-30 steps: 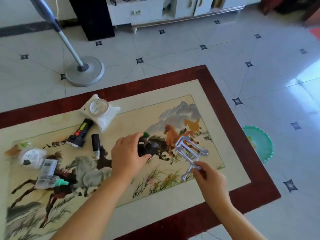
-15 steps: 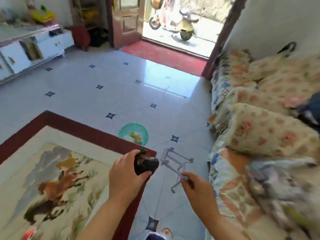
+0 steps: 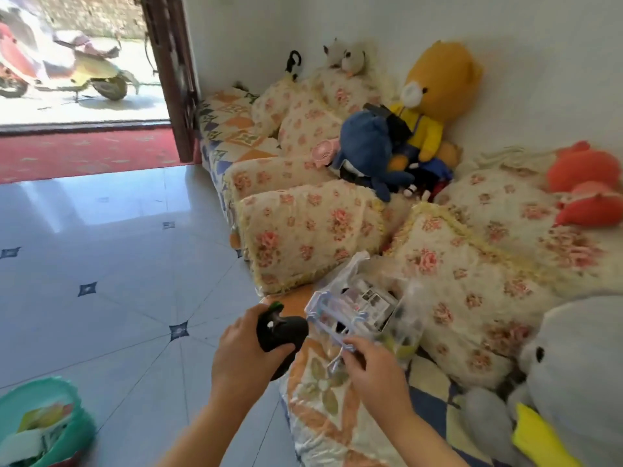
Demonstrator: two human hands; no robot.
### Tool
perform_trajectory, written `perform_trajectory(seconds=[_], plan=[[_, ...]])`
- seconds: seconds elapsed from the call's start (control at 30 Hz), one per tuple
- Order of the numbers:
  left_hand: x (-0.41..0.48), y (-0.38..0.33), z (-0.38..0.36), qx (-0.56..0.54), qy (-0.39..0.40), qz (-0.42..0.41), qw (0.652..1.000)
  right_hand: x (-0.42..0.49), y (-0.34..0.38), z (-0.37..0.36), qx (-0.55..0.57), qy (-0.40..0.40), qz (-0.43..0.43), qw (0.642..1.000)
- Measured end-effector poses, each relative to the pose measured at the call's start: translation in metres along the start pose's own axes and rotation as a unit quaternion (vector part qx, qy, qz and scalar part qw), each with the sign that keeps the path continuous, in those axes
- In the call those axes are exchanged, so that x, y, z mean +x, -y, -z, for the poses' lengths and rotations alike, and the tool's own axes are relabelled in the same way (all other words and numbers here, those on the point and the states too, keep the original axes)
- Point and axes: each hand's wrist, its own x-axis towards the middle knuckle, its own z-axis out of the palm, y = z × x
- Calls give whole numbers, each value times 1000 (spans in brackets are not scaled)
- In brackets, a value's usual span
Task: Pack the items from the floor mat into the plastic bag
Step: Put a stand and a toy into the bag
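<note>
My left hand [image 3: 247, 353] grips a black rounded object with a green tip [image 3: 281, 332], held just left of the sofa's edge. My right hand [image 3: 372, 369] pinches the stem of a pale lilac plastic rack [image 3: 332, 315], raised in front of a clear plastic bag [image 3: 377, 298]. The bag lies open on the sofa between floral cushions, with a printed packet and other items showing inside. The floor mat is out of view.
A long sofa [image 3: 232, 136] with floral cushions and several plush toys, among them a yellow bear [image 3: 435, 85] and a blue one [image 3: 367, 146], fills the right side. A teal basket [image 3: 50, 419] stands on the tiled floor at lower left. An open doorway is at upper left.
The view has swung right from the floor mat to the sofa. Both hands carried the black object and the lilac rack along, and now hold them by the plastic bag.
</note>
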Motion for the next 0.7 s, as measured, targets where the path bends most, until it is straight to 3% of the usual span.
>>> perform_trajectory(seconds=[0.27, 0.43, 0.7], plan=[[79, -78, -107, -9, 109, -29, 994, 90, -69, 55, 31, -68, -106, 992], [115, -101, -160, -25, 193, -57, 979, 122, -97, 68, 37, -122, -143, 982], [190, -101, -239, -17, 321, -22, 947, 192, -117, 85, 32, -223, -233, 946]])
